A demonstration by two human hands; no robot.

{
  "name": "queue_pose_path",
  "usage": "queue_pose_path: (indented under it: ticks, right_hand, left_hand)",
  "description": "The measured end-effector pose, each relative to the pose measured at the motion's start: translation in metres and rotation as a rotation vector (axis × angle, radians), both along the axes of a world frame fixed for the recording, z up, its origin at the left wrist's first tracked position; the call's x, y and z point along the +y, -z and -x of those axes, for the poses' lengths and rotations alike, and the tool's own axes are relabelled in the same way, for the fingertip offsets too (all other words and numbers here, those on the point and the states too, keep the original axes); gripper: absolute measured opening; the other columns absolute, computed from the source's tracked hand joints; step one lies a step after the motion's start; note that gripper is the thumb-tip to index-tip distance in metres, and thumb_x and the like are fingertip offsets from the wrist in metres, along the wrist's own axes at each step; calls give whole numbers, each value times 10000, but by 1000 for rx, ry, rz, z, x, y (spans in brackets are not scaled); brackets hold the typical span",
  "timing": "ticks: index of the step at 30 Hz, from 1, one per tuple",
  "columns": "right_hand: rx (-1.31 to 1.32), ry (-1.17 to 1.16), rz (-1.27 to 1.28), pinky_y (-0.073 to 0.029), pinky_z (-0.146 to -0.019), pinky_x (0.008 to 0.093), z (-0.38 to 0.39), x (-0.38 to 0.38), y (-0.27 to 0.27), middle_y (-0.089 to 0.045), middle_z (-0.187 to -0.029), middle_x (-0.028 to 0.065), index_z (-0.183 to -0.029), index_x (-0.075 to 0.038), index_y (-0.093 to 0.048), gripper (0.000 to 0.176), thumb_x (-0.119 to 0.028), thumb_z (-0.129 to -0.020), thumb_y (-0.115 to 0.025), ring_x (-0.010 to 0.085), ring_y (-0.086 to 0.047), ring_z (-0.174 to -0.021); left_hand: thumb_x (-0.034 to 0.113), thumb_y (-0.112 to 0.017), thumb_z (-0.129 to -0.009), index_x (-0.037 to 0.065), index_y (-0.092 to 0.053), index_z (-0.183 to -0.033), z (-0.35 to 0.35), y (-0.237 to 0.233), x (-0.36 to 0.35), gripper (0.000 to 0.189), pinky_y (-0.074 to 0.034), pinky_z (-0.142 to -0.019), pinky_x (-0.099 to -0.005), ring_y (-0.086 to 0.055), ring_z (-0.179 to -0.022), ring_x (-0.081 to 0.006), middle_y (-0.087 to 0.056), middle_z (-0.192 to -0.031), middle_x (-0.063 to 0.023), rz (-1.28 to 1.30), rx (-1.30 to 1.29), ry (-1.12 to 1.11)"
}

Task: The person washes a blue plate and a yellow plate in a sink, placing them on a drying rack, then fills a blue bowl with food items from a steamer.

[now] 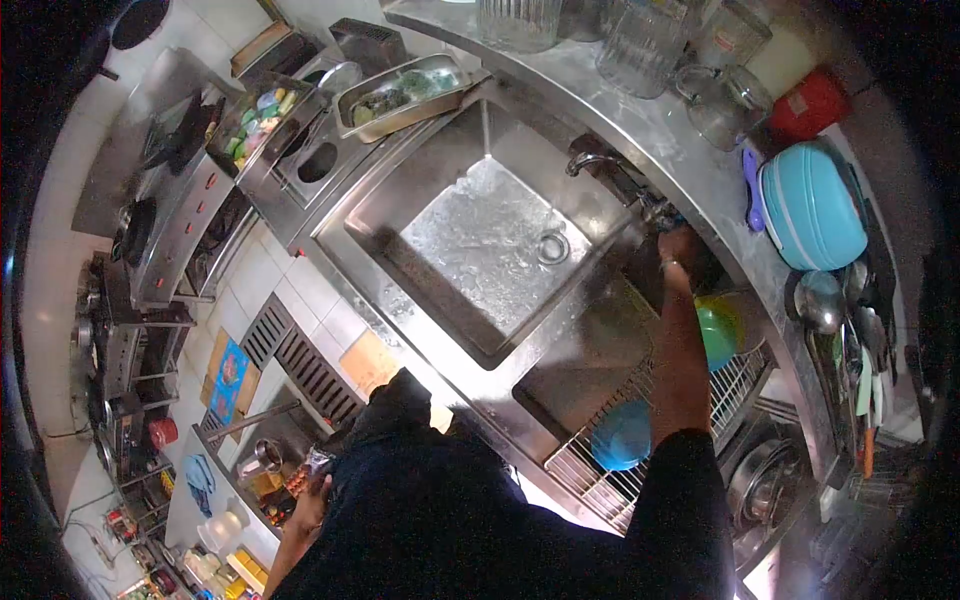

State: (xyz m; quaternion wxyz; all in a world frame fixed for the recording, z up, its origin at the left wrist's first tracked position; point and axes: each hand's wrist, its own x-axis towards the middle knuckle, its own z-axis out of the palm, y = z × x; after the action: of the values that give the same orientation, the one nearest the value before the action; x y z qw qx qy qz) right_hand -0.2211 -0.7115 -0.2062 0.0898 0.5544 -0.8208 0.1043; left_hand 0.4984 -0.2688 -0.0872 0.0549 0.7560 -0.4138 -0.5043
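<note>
My right hand reaches over the sink's right side and is closed at the base of the metal tap, where its handle sits. A thin band is on that wrist. The tap's spout points over a large steel sink basin, whose wet floor has a round drain. Far off to the lower left, my left hand has curled fingers beside something small and shiny, too blurred to name. Below my right forearm are a green bowl and a blue bowl on a wire rack.
A steel shelf above the sink carries glass jugs and a turquoise container. Ladles and utensils hang at right. A steel tray stands on the counter's far left corner. Stove units line the left.
</note>
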Motion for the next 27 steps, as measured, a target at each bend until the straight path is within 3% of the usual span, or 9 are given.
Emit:
queue_pose_path:
  ticks: [5,7,11,13,16,20,23,25,27]
  right_hand:
    - [4,31,62,-513,-826,479,9,-4,-5,-657,-1017,223,-1065,-36,-644,508,-480,-884,-477,378,-633,-975]
    - [-10,60,76,-512,-829,477,4,6,-12,-656,-1015,227,-1064,-29,-642,566,-533,-878,-464,376,-631,-984]
    - [-110,137,-9,-510,-833,471,-30,45,-33,-654,-1010,236,-1063,-15,-638,684,-639,-868,-438,372,-628,-1003]
    - [-272,62,-240,-506,-842,461,-42,88,-46,-662,-990,221,-1081,-21,-634,671,-631,-868,-451,369,-630,-987]
    - [-187,-150,-117,-491,-862,429,-32,129,-38,-670,-960,210,-1121,-43,-625,584,-560,-872,-516,357,-639,-949]
    - [-310,-49,-197,-472,-913,440,-49,196,-101,-663,-1037,187,-1124,-89,-636,478,-463,-826,-631,356,-626,-981]
    - [176,-10,105,-331,-1061,534,-58,285,-113,-483,-1382,148,-1256,-152,-573,578,-506,-805,-646,368,-433,-1279]
    - [119,484,-367,-193,-1092,624,-84,326,-175,-226,-1546,122,-1366,-203,-480,675,-577,-818,-603,406,-171,-1412]
    - [228,642,-214,-156,-1045,707,-38,400,-130,-108,-1578,117,-1404,-250,-445,701,-626,-824,-563,461,-58,-1416]
  left_hand:
    - [279,-424,-993,37,-382,-1410,-29,35,29,484,-250,-1115,-349,-312,-1368,-370,-413,-1417,-227,-191,-76,11]
    - [260,-419,-988,49,-396,-1406,-56,56,44,468,-208,-1144,-392,-267,-1387,-374,-361,-1453,-227,-77,-187,435]
    - [253,-419,-983,54,-409,-1397,-24,27,-2,459,-195,-1151,-409,-236,-1401,-362,-315,-1477,-224,-38,-214,589]
    - [248,-419,-980,58,-418,-1391,-6,3,-31,453,-186,-1156,-420,-216,-1410,-354,-285,-1493,-222,0,-257,670]
    - [241,-426,-970,52,-442,-1370,0,0,-64,442,-180,-1158,-447,-185,-1423,-345,-244,-1517,-201,37,-323,785]
    - [229,-468,-942,78,-504,-1318,-13,13,-80,406,-190,-1142,-527,-158,-1427,-367,-209,-1545,-145,-123,-463,927]
    - [232,-514,-919,106,-518,-1307,-21,44,-80,408,-208,-1122,-555,-176,-1419,-377,-205,-1548,-137,37,-478,974]
    - [234,-559,-895,134,-533,-1297,4,29,-97,415,-225,-1102,-584,-193,-1412,-388,-200,-1550,-130,179,-490,1034]
    - [233,-595,-875,140,-538,-1291,39,8,-120,430,-239,-1093,-585,-214,-1402,-394,-220,-1542,-130,263,-496,1125]
